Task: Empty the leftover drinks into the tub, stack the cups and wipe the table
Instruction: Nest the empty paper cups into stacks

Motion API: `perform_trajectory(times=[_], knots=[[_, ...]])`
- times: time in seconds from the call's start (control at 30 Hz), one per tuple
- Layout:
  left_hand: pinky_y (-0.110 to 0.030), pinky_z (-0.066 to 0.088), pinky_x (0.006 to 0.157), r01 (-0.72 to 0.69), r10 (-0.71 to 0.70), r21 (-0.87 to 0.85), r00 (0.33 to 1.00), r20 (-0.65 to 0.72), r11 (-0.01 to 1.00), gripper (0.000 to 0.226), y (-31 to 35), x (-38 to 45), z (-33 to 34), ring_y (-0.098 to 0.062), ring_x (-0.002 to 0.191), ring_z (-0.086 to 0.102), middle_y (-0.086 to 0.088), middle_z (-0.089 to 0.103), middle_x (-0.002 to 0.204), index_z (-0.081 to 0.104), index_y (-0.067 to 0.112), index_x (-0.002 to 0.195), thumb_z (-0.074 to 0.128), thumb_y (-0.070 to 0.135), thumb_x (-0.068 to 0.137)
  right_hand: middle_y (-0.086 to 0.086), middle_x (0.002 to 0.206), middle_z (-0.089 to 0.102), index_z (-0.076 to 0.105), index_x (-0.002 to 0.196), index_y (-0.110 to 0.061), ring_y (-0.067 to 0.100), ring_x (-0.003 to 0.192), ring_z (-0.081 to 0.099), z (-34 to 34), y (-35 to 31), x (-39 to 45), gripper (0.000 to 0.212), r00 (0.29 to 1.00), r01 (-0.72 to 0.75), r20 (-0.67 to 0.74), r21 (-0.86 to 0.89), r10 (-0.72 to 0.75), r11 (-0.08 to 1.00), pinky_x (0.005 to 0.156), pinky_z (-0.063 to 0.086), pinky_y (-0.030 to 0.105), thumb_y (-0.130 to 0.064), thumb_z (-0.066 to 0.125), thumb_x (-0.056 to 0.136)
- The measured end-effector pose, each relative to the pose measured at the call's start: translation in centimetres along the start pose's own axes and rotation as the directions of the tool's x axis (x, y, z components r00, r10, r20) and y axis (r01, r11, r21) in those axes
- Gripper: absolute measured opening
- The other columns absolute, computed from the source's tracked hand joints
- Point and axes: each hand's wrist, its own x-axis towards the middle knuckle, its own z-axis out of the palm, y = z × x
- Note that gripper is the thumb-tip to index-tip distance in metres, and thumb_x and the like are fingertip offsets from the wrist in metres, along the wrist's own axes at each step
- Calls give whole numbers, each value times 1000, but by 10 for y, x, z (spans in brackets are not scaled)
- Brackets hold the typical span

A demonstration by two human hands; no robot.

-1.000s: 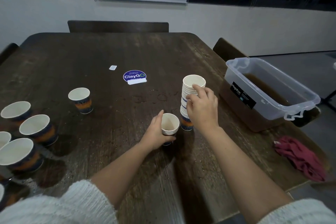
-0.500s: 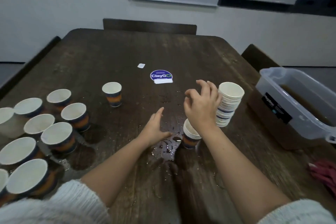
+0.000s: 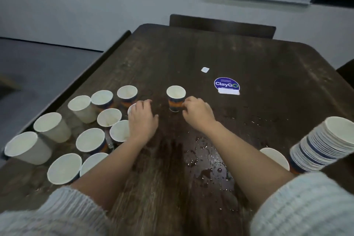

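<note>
On the dark wooden table, a lone paper cup with an orange-and-blue band stands upright. My right hand grips its right side with curled fingers. My left hand lies curled over another cup at the edge of a cluster of several open cups on the left; only a sliver of that cup's rim shows. A tall stack of nested cups leans at the right edge, with a short stack beside it. The tub is out of view.
Spilled liquid pools between my forearms, and droplets spread to the right. A round blue ClayGo sticker and a small white tag lie beyond the cup. A dark chair back stands at the far edge. The floor drops off on the left.
The view has swung left, so the tub and red cloth left the frame. Both hands left the stacks and moved forward-left: the right onto the lone cup, the left onto a cup in the cluster.
</note>
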Motion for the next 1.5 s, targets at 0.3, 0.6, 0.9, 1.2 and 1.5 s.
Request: perform_trajectory(times=[0.3, 0.6, 0.9, 1.2, 1.5], knots=[[-38, 33, 95, 2, -16, 224, 998, 61, 975, 32, -29, 13, 10, -28, 118, 40, -6, 48, 131, 66, 16, 118, 57, 35, 94, 20, 144, 36, 13, 155, -24, 37, 123, 47, 32, -5, 65, 69, 920, -255, 349, 191, 177, 948, 103, 38, 42, -14, 48, 97], [-40, 29, 94, -49, 48, 120, 999, 12, 992, 25, -16, 14, 8, -30, 119, 39, -8, 48, 132, 69, 16, 114, 54, 26, 97, 13, 121, 52, 64, 120, -12, 34, 112, 53, 34, 2, 52, 29, 983, -90, 171, 164, 61, 982, 93, 47, 41, -13, 45, 98], [-43, 28, 94, -224, 218, -62, 972, -88, 973, 22, 43, 2, -1, -30, 120, 45, -8, 56, 126, 69, 11, 108, 52, 21, 98, 8, 121, 56, 50, 125, -20, 28, 109, 55, -29, 33, -15, 25, 985, -83, -109, 366, 131, 927, 89, 49, 43, -16, 43, 102], [-43, 30, 100, -412, 400, -277, 911, -100, 868, 23, 125, -27, -10, -27, 121, 46, -9, 56, 127, 66, 6, 109, 50, 18, 99, 17, 104, 65, 67, 113, 0, 36, 95, 58, -65, 98, -121, 23, 840, -89, -516, 171, 167, 981, 79, 46, 39, -9, 57, 94], [-26, 40, 92, -436, 490, -559, 870, -59, 705, 20, 178, -53, -6, -23, 115, 46, -12, 52, 121, 61, -1, 107, 48, 11, 99, 16, 89, 66, 70, 100, 2, 35, 82, 60, -50, 129, -197, 15, 754, -222, -597, 163, 276, 961, 71, 50, 38, -3, 66, 87]])
